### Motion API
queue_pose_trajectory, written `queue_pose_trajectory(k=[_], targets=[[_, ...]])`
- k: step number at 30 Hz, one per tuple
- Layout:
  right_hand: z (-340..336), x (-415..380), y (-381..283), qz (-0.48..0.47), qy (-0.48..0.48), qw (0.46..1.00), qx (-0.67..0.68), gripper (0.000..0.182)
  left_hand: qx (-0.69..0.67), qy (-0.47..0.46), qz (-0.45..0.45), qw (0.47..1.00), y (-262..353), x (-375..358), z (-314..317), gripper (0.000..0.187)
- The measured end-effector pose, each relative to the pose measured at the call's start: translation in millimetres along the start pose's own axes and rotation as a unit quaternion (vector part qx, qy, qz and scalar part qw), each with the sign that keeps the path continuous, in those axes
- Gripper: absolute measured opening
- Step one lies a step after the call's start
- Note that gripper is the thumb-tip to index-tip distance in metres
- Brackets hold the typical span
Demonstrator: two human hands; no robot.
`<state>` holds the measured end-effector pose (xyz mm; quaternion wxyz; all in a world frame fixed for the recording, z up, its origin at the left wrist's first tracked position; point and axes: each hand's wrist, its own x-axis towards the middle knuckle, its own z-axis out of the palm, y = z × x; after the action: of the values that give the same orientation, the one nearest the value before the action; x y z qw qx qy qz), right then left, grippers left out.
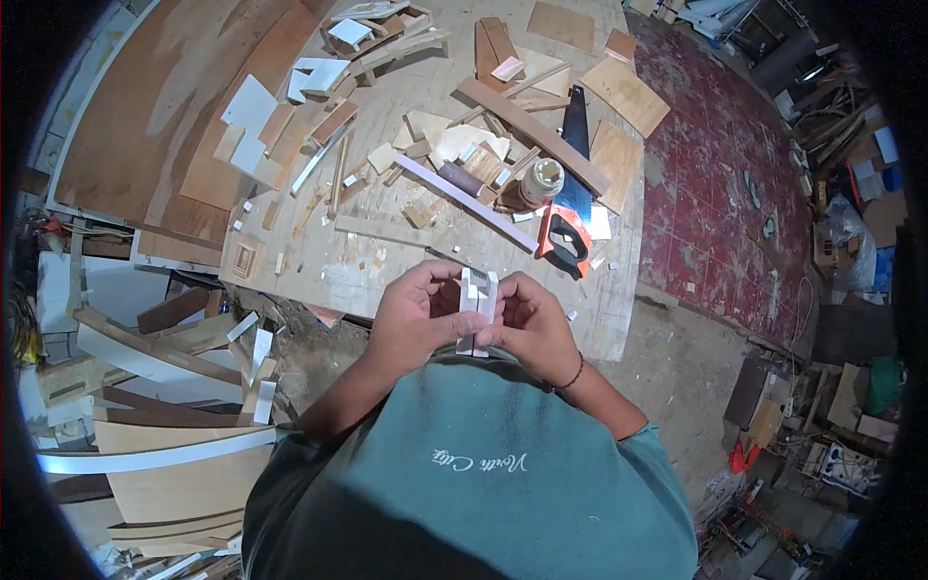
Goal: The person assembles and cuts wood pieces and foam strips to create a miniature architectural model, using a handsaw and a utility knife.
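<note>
Close to my chest, both hands grip a small assembly of white wooden pieces (468,302), long and narrow with a gap down its middle. My left hand (416,314) pinches its left side, thumb across the front. On the other side, my right hand (532,324) has its thumb low on the piece and fingers curled behind it. How the pieces are joined cannot be made out. Beyond my hands, on the worktable (358,280), lie a long pale strip (464,201), a handsaw (575,164) with an orange and black handle, and a jar (542,182).
Wood offcuts (416,48) and a long brown board (536,133) cover much of the table. Large plywood sheets (135,106) stand at the left, with curved wooden parts (174,454) below them. Red flooring (715,174) and piled clutter (860,193) are on the right.
</note>
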<state>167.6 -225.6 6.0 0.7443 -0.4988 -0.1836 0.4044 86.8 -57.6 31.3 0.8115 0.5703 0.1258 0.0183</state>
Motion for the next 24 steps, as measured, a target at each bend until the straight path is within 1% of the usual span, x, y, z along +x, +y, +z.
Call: queue_pose_trajectory(k=[2, 3, 5, 6, 7, 8, 9, 10, 11, 13, 15, 17, 18, 19, 21, 22, 23, 24], targets=[[-8, 5, 2, -0.014, -0.013, 0.995, -0.102, 0.033, 0.039, 0.006, 0.034, 0.999, -14, 6, -9, 0.043], [-17, 8, 9, -0.015, -0.013, 0.994, -0.104, 0.033, 0.038, 0.006, 0.036, 0.999, -24, 12, -15, 0.043], [-48, 24, 42, 0.038, -0.054, 0.986, -0.156, 0.029, 0.055, 0.1, 0.008, 0.993, -50, 31, -35, 0.041], [-64, 34, 69, 0.048, -0.035, 0.997, -0.045, 0.023, 0.028, 0.123, -0.007, 0.992, -68, 40, -50, 0.033], [-98, 43, 108, 0.082, -0.012, 0.992, -0.099, 0.02, 0.026, 0.122, -0.007, 0.992, -86, 41, -67, 0.033], [-117, 46, 129, 0.134, 0.058, 0.973, -0.177, 0.018, 0.017, 0.132, -0.043, 0.99, -103, 42, -86, 0.031], [-130, 51, 141, 0.132, 0.06, 0.973, -0.178, 0.018, 0.007, 0.142, -0.079, 0.987, -110, 42, -95, 0.029], [-141, 55, 150, 0.14, 0.08, 0.965, -0.207, 0.017, -0.018, 0.166, -0.104, 0.98, -110, 35, -92, 0.028], [-141, 53, 152, 0.153, 0.1, 0.955, -0.233, 0.017, -0.02, 0.168, -0.112, 0.979, -114, 30, -92, 0.028], [-143, 59, 156, 0.172, 0.126, 0.96, -0.18, 0.016, -0.091, 0.195, -0.144, 0.966, -123, 22, -98, 0.029], [-159, 73, 176, 0.171, 0.123, 0.962, -0.174, 0.016, -0.117, 0.207, -0.147, 0.96, -138, 20, -105, 0.031], [-169, 88, 193, 0.172, 0.179, 0.923, -0.293, 0.023, -0.097, 0.214, -0.152, 0.96, -151, 17, -112, 0.032], [-173, 99, 200, 0.161, 0.202, 0.912, -0.32, 0.027, -0.102, 0.224, -0.146, 0.958, -150, 16, -111, 0.03], [-179, 105, 206, 0.159, 0.197, 0.912, -0.322, 0.027, -0.103, 0.227, -0.143, 0.958, -152, 16, -114, 0.03], [-162, 113, 176, 0.114, 0.253, 0.844, -0.46, 0.03, -0.098, 0.226, -0.143, 0.959, -160, 15, -120, 0.027], [-163, 119, 173, 0.08, 0.227, 0.82, -0.519, 0.033, -0.098, 0.232, -0.143, 0.957, -163, 15, -121, 0.026], [-164, 123, 168, 0.077, 0.224, 0.82, -0.522, 0.033, -0.101, 0.234, -0.138, 0.957, -165, 14, -121, 0.026], [-164, 126, 164, 0.083, 0.186, 0.769, -0.606, 0.034, -0.101, 0.244, -0.14, 0.954, -166, 14, -121, 0.027]])
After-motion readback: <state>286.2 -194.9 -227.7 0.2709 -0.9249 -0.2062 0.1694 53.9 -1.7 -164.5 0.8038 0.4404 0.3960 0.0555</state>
